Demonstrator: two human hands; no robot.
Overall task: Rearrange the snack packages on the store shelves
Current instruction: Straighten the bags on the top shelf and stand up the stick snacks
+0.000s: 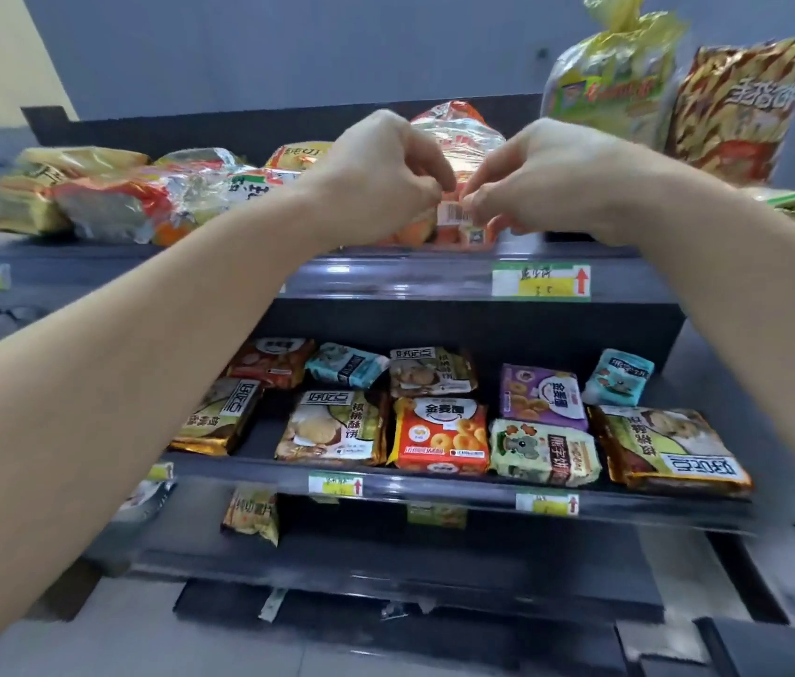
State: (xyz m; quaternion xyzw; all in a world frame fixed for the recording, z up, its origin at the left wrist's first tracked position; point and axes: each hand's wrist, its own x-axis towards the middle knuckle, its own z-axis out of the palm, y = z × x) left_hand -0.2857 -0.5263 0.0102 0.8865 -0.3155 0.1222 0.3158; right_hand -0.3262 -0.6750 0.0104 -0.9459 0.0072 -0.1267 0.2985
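The left hand (380, 173) and right hand (549, 180), fingers curled, both pinch the near end of an orange snack bag (456, 129) on the top shelf (385, 278), with flat-lying chip bags (107, 197) to its left and biscuit packs (439, 434) on the shelf below.

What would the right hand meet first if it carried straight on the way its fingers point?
The right hand meets the orange-and-clear crinkly plastic snack bag at once; its fingers seem to pinch it.

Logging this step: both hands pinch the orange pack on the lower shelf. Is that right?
No. The head view shows the left hand and right hand pinching the orange pack on the upper shelf, not the lower one.
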